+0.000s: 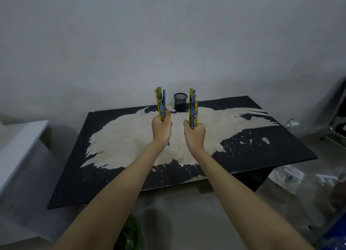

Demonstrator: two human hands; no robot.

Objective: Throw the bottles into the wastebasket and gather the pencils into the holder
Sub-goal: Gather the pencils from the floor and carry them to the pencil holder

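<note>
My left hand is shut on a bunch of yellow and blue pencils held upright above the table. My right hand grips a second upright bunch of pencils. Both hands hover side by side over the middle of the table. A black mesh pencil holder stands at the table's far edge, just beyond and between the two bunches. A green wastebasket sits on the floor below the table's near edge, partly hidden by my left arm. No bottle lies on the table.
The table is black with a large worn pale patch. A white cabinet stands to the left. Clear plastic packaging and a chair frame lie to the right. A grey wall is behind.
</note>
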